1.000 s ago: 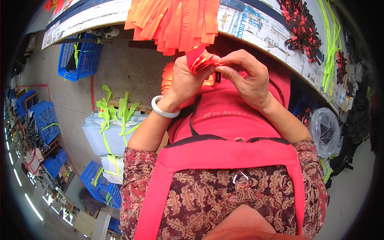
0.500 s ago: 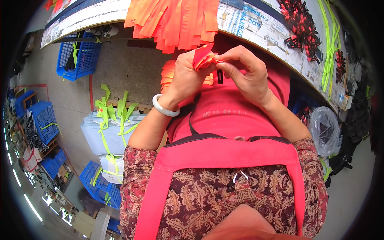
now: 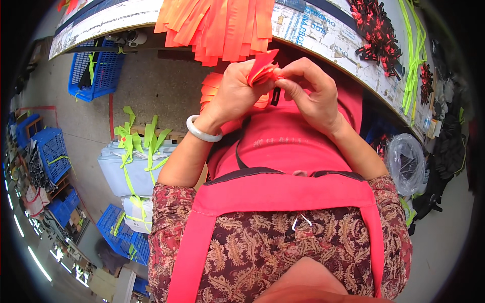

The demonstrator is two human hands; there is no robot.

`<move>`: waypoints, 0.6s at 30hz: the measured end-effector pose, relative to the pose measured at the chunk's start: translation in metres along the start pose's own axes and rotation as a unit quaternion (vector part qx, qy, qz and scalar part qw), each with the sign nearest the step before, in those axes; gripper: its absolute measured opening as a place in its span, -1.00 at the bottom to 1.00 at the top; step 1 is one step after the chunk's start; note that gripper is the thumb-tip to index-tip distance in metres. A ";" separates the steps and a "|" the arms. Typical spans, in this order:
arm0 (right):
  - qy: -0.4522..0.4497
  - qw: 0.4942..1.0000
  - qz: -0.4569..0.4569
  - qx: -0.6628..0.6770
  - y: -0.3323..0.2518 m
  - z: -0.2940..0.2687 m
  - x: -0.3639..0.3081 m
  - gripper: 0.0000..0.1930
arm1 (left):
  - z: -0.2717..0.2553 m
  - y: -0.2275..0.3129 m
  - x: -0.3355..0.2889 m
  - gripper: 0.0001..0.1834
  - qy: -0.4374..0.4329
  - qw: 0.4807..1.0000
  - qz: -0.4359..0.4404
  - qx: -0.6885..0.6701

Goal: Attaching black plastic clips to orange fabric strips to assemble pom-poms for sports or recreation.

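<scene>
My left hand [image 3: 236, 90] is closed around folded orange-red fabric strips [image 3: 261, 69], whose ends stick up past the fingers. Thumb and forefinger of my right hand [image 3: 314, 91] pinch the right end of these strips, close against the left fingertips. A short black strap piece [image 3: 276, 96] hangs down between the hands; which fingers hold it is hidden. Just beyond the hands, a thick bundle of orange fabric strips [image 3: 217, 30] drapes over the table edge. More orange strips [image 3: 210, 90] show behind my left wrist, above the red apron [image 3: 288, 151].
The white-topped table [image 3: 323, 38] curves across the far side. On its right lie a pile of black-and-red strap pieces [image 3: 379, 38] and long yellow-green straps [image 3: 414, 55]. To the left are a blue crate [image 3: 103, 76] and grey-blue bundles tied with yellow-green strips [image 3: 118, 169].
Both hands keep their hold, with hardly any movement of the fingers. The whole scene has shifted slightly left in the picture.
</scene>
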State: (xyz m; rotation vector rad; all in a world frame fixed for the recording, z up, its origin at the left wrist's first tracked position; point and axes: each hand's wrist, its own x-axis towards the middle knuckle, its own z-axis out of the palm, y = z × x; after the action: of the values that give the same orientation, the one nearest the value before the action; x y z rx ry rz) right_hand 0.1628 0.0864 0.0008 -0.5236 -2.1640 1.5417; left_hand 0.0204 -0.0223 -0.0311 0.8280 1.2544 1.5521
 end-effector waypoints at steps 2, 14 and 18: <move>-0.016 0.998 -0.037 -0.041 -0.005 -0.003 0.000 -0.87 | -0.004 0.003 0.000 -0.91 -0.012 0.999 0.010 0.030; 0.000 0.977 0.162 0.141 0.013 -0.013 -0.001 -0.88 | 0.002 -0.004 0.010 -0.91 0.012 0.998 -0.004 0.067; 0.055 0.947 0.245 0.199 0.026 -0.020 -0.002 -0.89 | 0.018 -0.013 0.023 -0.88 0.039 0.986 -0.140 -0.088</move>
State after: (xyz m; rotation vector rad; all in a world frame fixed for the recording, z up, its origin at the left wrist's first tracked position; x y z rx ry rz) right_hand 0.1766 0.1090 -0.0187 -1.0279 -1.6407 2.0845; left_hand 0.0323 0.0061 -0.0403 0.4604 1.2119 1.4527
